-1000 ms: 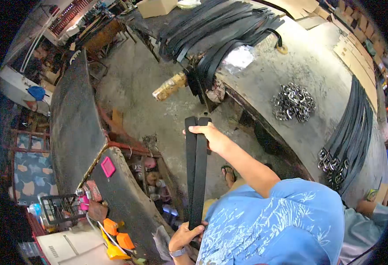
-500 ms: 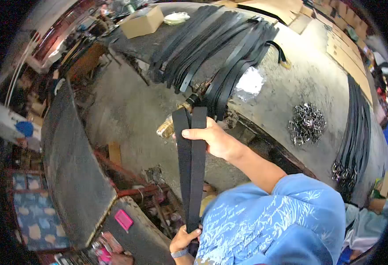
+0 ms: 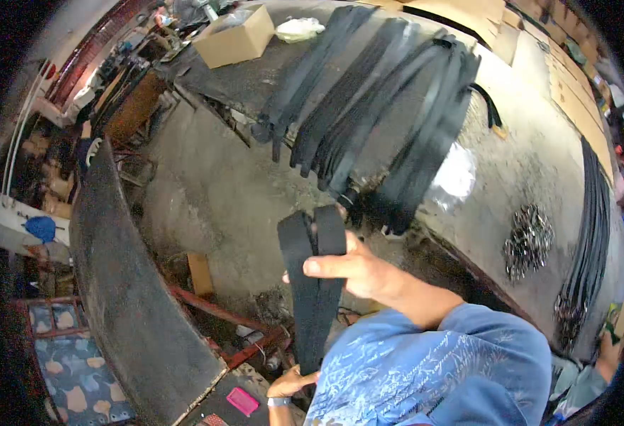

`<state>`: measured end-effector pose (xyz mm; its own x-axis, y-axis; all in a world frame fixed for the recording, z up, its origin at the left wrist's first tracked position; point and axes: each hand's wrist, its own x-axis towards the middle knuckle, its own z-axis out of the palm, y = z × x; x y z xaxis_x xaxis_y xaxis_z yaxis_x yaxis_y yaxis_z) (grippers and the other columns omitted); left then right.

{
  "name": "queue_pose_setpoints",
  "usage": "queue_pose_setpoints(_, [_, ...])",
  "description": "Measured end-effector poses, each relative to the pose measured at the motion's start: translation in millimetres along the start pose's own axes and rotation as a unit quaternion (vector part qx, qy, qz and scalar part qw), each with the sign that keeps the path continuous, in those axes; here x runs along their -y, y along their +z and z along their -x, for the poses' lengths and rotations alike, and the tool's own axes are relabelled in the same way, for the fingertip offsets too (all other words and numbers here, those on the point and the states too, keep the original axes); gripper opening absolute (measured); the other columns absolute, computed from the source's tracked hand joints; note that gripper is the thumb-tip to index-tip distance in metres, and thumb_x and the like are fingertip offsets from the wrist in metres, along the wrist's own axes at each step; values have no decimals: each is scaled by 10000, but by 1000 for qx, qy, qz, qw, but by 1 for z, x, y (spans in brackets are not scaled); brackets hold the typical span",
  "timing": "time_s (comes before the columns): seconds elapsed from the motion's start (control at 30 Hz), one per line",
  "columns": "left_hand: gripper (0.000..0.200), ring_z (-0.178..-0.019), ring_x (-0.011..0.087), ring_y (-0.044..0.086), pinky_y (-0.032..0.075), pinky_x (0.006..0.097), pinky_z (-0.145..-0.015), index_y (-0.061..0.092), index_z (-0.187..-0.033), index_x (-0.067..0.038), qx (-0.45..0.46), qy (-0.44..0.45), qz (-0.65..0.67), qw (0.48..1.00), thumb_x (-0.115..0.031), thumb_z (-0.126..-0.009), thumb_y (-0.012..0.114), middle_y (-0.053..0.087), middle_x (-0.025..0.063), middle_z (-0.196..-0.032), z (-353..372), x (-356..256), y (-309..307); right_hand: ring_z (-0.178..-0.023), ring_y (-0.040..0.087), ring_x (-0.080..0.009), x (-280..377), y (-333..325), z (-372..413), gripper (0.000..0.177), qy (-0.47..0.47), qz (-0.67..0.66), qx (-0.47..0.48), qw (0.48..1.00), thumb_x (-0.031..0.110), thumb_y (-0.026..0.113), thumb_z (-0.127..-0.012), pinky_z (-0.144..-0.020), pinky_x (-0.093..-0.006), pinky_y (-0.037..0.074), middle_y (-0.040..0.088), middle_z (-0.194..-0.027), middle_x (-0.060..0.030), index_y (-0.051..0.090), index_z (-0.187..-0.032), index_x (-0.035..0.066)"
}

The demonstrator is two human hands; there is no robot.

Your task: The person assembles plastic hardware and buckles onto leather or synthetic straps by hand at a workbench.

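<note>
Two flat black straps [image 3: 313, 305] lie side by side before my body. My right hand [image 3: 360, 270] is closed around their far part, thumb across the top and fingers hidden behind. Beyond that hand the two strap ends part slightly. My left hand [image 3: 288, 385], with a band at the wrist, is closed on the near part beside my blue shirt; some of its fingers are hidden. Past the strap ends, long bundles of similar black straps [image 3: 358, 113] are laid across the far table.
On the right-hand table [image 3: 493, 213] are a pile of metal buckles [image 3: 529, 241] and a bunch of black belts [image 3: 587, 220]. A cardboard box [image 3: 237, 44] stands at the back. A dark bench [image 3: 131, 284] runs along the left, with a pink tray [image 3: 242, 401] near its front. Another person's arm [image 3: 608, 351] shows at right.
My right hand and the strap ends have come lower in view, nearer my left hand. The camera view has shifted, so the far bundles and buckles appear further right and lower.
</note>
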<state>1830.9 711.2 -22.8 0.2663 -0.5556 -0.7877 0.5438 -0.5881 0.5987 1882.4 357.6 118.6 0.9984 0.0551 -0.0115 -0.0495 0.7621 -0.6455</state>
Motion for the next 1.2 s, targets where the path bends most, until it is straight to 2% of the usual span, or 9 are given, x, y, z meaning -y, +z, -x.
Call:
queue_pose_setpoints(0.2, [350, -824, 95, 579, 461, 270, -768, 695, -1017, -48, -119, -154, -166, 967, -341, -837, 758, 671, -11, -905, 4, -128, -6, -899, 675, -209, 11, -21, -81, 319, 2, 15, 27, 1000, 140, 721, -834, -785, -357, 549, 679, -983, -116, 590, -1093, 8])
queue_pose_setpoints(0.33, [349, -796, 85, 577, 455, 264, -724, 701, -976, -53, -116, -18, -45, 992, -349, -810, 783, 665, -22, -865, -17, -88, -52, -892, 675, -217, 25, -21, -119, 299, -8, 14, -6, 1000, 124, 708, -842, -773, -361, 554, 667, -948, -97, 589, -1086, 0])
queue_pose_setpoints(0.6, [280, -825, 61, 561, 466, 257, -709, 680, -1055, -31, 24, 27, -71, 997, -224, -863, 746, 661, -45, -908, -52, -112, -191, -895, 684, -236, 46, 9, -192, 343, -119, 74, -72, 988, 103, 691, -851, -823, -371, 549, 683, -973, -119, 567, -1153, -3])
queue_pose_setpoints(0.67, [285, -843, 61, 556, 481, 263, -753, 666, -1105, -40, 66, 93, -60, 992, -178, -866, 736, 656, -41, -923, -64, -124, -236, -900, 684, -254, 41, 32, -208, 345, -174, 100, -105, 974, 110, 695, -845, -825, -374, 550, 681, -986, -134, 568, -1141, -15])
queue_pose_setpoints(0.73, [294, -827, 69, 552, 481, 270, -756, 664, -1116, -45, 70, -5, -163, 984, -179, -863, 732, 640, -40, -894, -66, -142, -294, -880, 686, -258, 32, 57, -228, 369, -214, 198, -158, 943, 143, 708, -840, -805, -371, 552, 682, -965, -139, 567, -1138, -23])
queue_pose_setpoints(0.8, [293, -782, 79, 546, 473, 277, -721, 664, -1087, -36, 69, 114, -179, 975, -225, -871, 719, 620, -39, -839, -61, -166, -325, -850, 688, -265, 30, 82, -245, 424, -259, 227, -181, 921, 177, 724, -805, -788, -372, 554, 685, -941, -150, 563, -1134, -37])
queue_pose_setpoints(0.83, [306, -765, 87, 541, 467, 282, -709, 660, -1067, -22, 56, 26, -176, 982, -248, -869, 716, 625, -26, -827, -63, -162, -348, -836, 689, -269, 26, 93, -253, 452, -281, 234, -193, 910, 194, 732, -788, -780, -373, 555, 686, -929, -155, 561, -1131, -44])
queue_pose_setpoints(1.03, [348, -840, 91, 548, 466, 288, -792, 626, -1169, -23, 104, 46, -247, 962, -155, -853, 687, 681, 14, -968, -44, -222, -412, -735, 690, -299, 26, 142, -287, 571, -374, 232, -261, 859, 246, 716, -691, -711, -381, 564, 686, -840, -199, 548, -1117, -96])
queue_pose_setpoints(1.2, [371, -885, 105, 565, 469, 286, -815, 603, -1226, -29, 104, 23, -267, 958, -88, -861, 628, 677, 13, -1020, -45, -263, -436, -513, 588, -229, 31, 134, -326, 607, -473, 275, -290, 785, 331, 736, -705, -458, -300, 455, 647, -759, -185, 557, -1062, -126])
